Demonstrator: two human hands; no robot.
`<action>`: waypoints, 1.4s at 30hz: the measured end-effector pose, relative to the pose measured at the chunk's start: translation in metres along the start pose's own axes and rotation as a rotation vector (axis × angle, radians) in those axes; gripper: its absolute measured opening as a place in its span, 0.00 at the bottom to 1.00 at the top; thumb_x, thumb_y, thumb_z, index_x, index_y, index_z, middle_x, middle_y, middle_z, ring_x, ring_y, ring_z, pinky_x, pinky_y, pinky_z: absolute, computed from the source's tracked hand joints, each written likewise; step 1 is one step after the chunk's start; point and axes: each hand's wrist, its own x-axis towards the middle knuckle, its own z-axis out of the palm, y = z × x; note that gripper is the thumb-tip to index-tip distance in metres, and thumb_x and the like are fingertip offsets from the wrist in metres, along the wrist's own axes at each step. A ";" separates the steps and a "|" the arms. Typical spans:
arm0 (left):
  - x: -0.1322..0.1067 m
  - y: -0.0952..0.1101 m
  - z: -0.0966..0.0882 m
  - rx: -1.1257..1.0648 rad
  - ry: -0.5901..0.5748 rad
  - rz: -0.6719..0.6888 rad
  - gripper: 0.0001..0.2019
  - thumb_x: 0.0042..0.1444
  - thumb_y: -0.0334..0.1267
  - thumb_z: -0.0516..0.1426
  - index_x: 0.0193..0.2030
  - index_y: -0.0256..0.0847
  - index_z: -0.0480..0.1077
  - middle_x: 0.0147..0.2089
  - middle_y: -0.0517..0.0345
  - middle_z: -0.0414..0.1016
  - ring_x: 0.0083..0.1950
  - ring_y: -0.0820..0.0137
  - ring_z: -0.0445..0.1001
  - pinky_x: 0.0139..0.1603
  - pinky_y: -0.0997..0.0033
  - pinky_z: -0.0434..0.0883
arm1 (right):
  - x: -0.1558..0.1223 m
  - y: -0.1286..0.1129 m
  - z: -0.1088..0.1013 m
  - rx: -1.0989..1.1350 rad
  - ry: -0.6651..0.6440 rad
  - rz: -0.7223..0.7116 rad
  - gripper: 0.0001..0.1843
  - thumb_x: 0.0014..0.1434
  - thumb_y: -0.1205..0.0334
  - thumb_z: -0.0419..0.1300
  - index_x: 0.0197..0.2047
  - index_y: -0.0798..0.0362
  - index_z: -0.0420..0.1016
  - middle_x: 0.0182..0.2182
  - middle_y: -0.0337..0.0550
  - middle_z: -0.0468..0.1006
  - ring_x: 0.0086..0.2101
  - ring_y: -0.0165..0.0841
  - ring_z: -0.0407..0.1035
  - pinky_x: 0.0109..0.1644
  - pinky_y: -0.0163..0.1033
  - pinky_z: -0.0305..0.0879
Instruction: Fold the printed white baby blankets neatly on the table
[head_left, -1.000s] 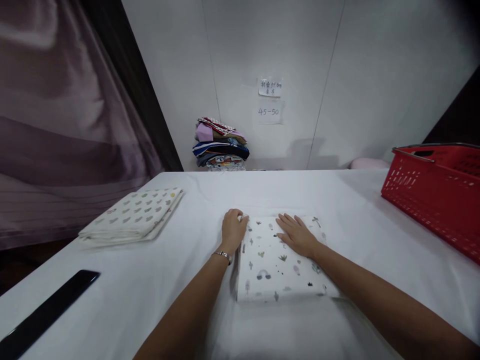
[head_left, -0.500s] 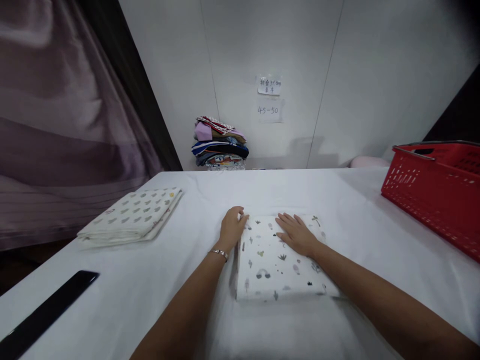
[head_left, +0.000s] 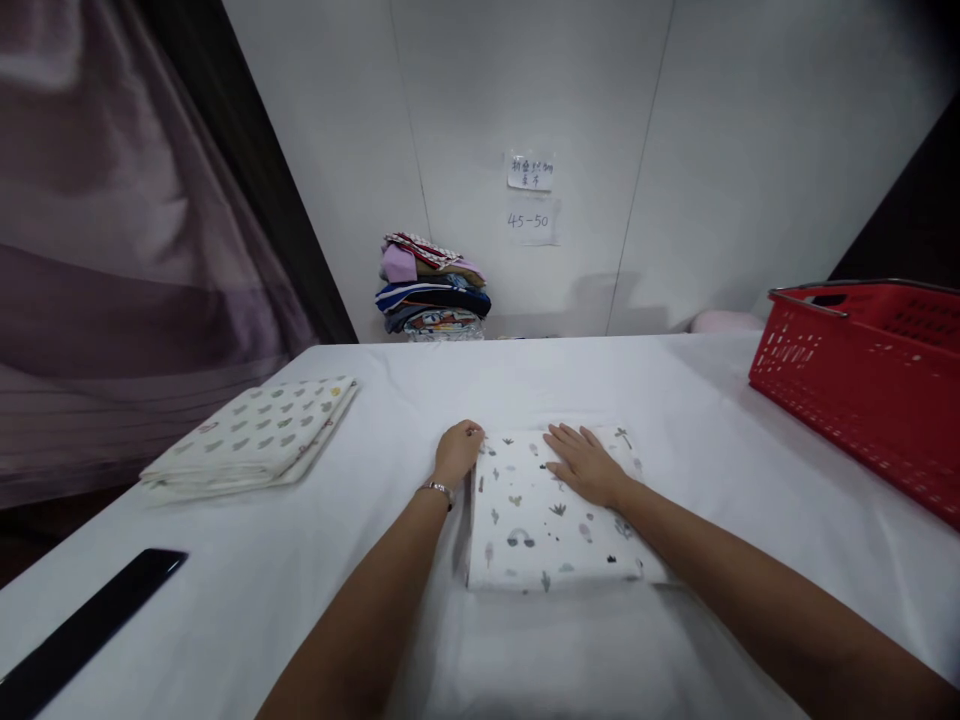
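Note:
A folded white cloth printed with small cacti, rainbows and plants lies flat in front of me. My left hand, with a silver bracelet at the wrist, is at its far left corner. The fingers there are curled in and closed at the cloth's edge; the fingertips are partly hidden. My right hand lies flat on top of the cloth near its far right part, fingers stretched out. A second layer of the cloth sticks out a little at the near right, under my right forearm.
A second folded cloth with a leaf-like print lies on the left of the white-covered table. A long black object is nearer on that side. A red basket stands at the right. Stacked fabrics are beyond the far edge.
The view has turned slightly, so the surroundings sit a little further left. My left hand's fingers have curled more at the cloth's corner. My right hand stays flat on the cloth.

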 end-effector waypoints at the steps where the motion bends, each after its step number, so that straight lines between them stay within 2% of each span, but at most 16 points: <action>1: -0.001 0.005 -0.003 0.021 -0.005 0.008 0.08 0.54 0.37 0.51 0.35 0.42 0.71 0.37 0.56 0.76 0.40 0.67 0.73 0.40 0.70 0.67 | 0.000 0.000 0.000 0.000 -0.003 0.001 0.33 0.64 0.42 0.34 0.67 0.47 0.45 0.66 0.42 0.45 0.65 0.38 0.37 0.66 0.53 0.35; 3: -0.006 0.017 -0.006 0.078 0.028 0.079 0.10 0.55 0.36 0.51 0.37 0.42 0.72 0.45 0.52 0.75 0.49 0.63 0.71 0.49 0.65 0.65 | 0.001 0.000 0.000 -0.001 -0.006 0.004 0.33 0.64 0.42 0.34 0.68 0.48 0.45 0.66 0.43 0.45 0.64 0.38 0.37 0.66 0.54 0.35; 6: -0.023 0.032 0.001 0.241 0.090 0.371 0.16 0.60 0.40 0.47 0.49 0.42 0.69 0.58 0.50 0.67 0.62 0.61 0.59 0.62 0.58 0.53 | 0.001 -0.001 0.000 -0.007 -0.009 0.006 0.33 0.64 0.43 0.34 0.67 0.49 0.46 0.66 0.44 0.46 0.64 0.38 0.38 0.66 0.54 0.35; 8: -0.036 0.034 0.011 0.347 0.052 0.523 0.21 0.61 0.46 0.45 0.56 0.40 0.65 0.62 0.49 0.62 0.66 0.60 0.54 0.65 0.55 0.47 | 0.002 -0.002 -0.001 -0.010 -0.009 0.010 0.33 0.64 0.43 0.35 0.67 0.50 0.46 0.66 0.44 0.46 0.64 0.38 0.38 0.66 0.53 0.34; 9: -0.041 0.033 0.017 0.379 0.014 0.544 0.24 0.61 0.49 0.44 0.58 0.39 0.62 0.64 0.48 0.60 0.67 0.59 0.52 0.66 0.54 0.45 | 0.003 -0.003 -0.001 -0.010 -0.010 0.012 0.33 0.64 0.43 0.35 0.67 0.50 0.47 0.66 0.44 0.45 0.64 0.38 0.38 0.66 0.53 0.34; 12: -0.047 0.026 0.030 0.432 -0.057 0.527 0.29 0.60 0.52 0.42 0.62 0.36 0.57 0.66 0.45 0.56 0.68 0.58 0.49 0.67 0.53 0.43 | 0.004 -0.003 -0.005 0.001 -0.041 0.014 0.33 0.64 0.42 0.35 0.67 0.49 0.47 0.66 0.44 0.45 0.64 0.38 0.38 0.65 0.52 0.35; 15: -0.045 0.021 0.035 0.442 -0.053 0.522 0.30 0.61 0.52 0.40 0.63 0.35 0.55 0.66 0.45 0.54 0.68 0.58 0.48 0.67 0.52 0.42 | 0.003 0.005 -0.011 -0.006 -0.050 0.040 0.35 0.63 0.39 0.36 0.67 0.49 0.47 0.66 0.45 0.45 0.64 0.40 0.37 0.65 0.53 0.35; 18: -0.043 0.021 0.035 0.443 -0.047 0.535 0.30 0.61 0.52 0.40 0.64 0.36 0.55 0.66 0.45 0.55 0.68 0.58 0.49 0.67 0.52 0.41 | -0.001 0.025 -0.015 -0.018 -0.022 0.225 0.40 0.60 0.35 0.35 0.67 0.51 0.46 0.66 0.48 0.44 0.64 0.42 0.36 0.64 0.55 0.35; 21: -0.043 0.022 0.037 0.437 -0.031 0.542 0.30 0.61 0.52 0.40 0.63 0.36 0.55 0.66 0.45 0.55 0.68 0.58 0.50 0.67 0.52 0.41 | -0.002 0.048 -0.014 0.024 -0.052 0.352 0.43 0.58 0.32 0.35 0.68 0.51 0.44 0.66 0.47 0.45 0.64 0.43 0.38 0.63 0.55 0.41; 25: -0.045 0.023 0.037 0.430 -0.040 0.530 0.30 0.61 0.52 0.40 0.63 0.35 0.55 0.66 0.44 0.55 0.68 0.59 0.49 0.67 0.53 0.40 | 0.002 0.064 -0.011 0.072 -0.057 0.314 0.43 0.58 0.32 0.35 0.67 0.51 0.48 0.65 0.47 0.48 0.64 0.42 0.42 0.64 0.50 0.43; 29: -0.045 0.023 0.035 0.427 -0.062 0.518 0.30 0.61 0.52 0.40 0.64 0.34 0.55 0.67 0.45 0.53 0.68 0.59 0.48 0.67 0.53 0.40 | -0.003 0.066 -0.012 0.097 -0.033 0.320 0.41 0.61 0.36 0.36 0.66 0.57 0.49 0.66 0.49 0.46 0.64 0.39 0.39 0.65 0.45 0.42; 32: -0.046 0.023 0.033 0.422 -0.063 0.512 0.31 0.60 0.52 0.40 0.63 0.33 0.55 0.67 0.44 0.53 0.68 0.59 0.48 0.67 0.53 0.40 | -0.023 0.064 -0.012 0.129 0.025 0.385 0.40 0.61 0.38 0.42 0.66 0.57 0.50 0.66 0.50 0.46 0.64 0.40 0.39 0.65 0.45 0.44; 38: -0.044 0.023 0.033 0.403 -0.059 0.515 0.31 0.60 0.52 0.41 0.63 0.33 0.55 0.67 0.44 0.53 0.68 0.58 0.48 0.66 0.52 0.40 | -0.095 0.047 -0.014 0.310 0.183 0.575 0.37 0.57 0.43 0.52 0.66 0.51 0.53 0.58 0.50 0.64 0.55 0.43 0.62 0.55 0.48 0.62; 42: -0.039 0.025 0.031 0.360 -0.101 0.471 0.30 0.60 0.52 0.42 0.64 0.33 0.54 0.68 0.45 0.51 0.68 0.60 0.47 0.67 0.54 0.40 | -0.128 0.025 -0.028 0.442 0.171 0.739 0.39 0.55 0.46 0.56 0.65 0.54 0.53 0.53 0.53 0.70 0.48 0.43 0.69 0.50 0.45 0.65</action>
